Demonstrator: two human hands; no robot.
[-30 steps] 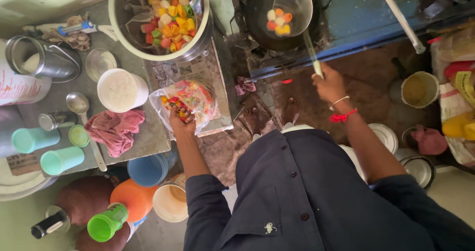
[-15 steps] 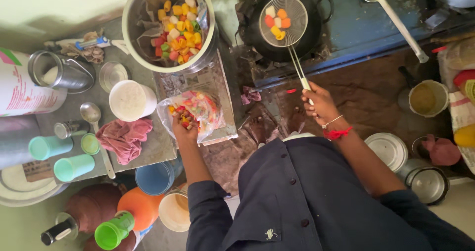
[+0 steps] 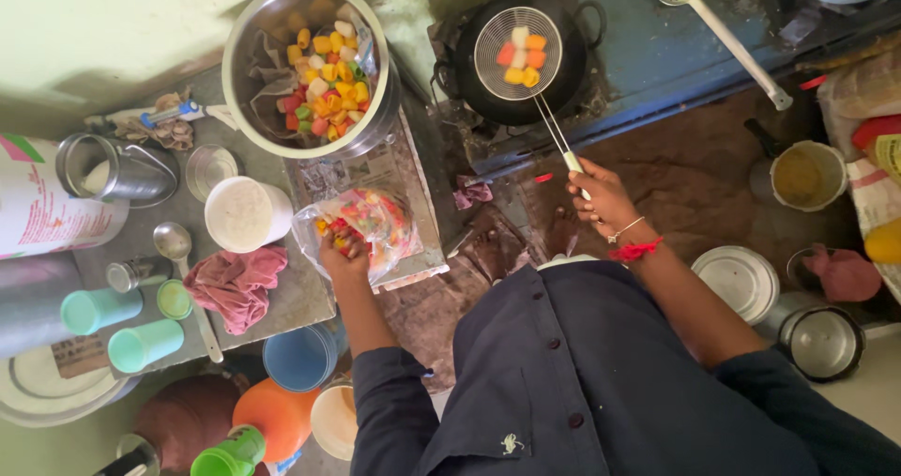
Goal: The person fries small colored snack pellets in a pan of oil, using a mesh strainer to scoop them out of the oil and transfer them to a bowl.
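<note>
Soft, even daylight fills the scene, bright on the pale wall at far left. Shadows are faint and diffuse. Mild glare sits on the steel pot point(image 3: 305, 68). Focus is fairly sharp centrally; edges stretch and soften with wide-angle distortion.

Single head view, looking straight down from above the torso, fairly near, onto the hands, the tabletop point(image 3: 282, 279) at left and the wok point(image 3: 572, 72) ahead.

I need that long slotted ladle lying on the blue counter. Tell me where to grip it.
Grip the slotted ladle at the lower end of its handle, coming from the person's right side. The perforated bowl lies at the far end; the handle slants toward the counter edge, clear of the black pan.
</note>
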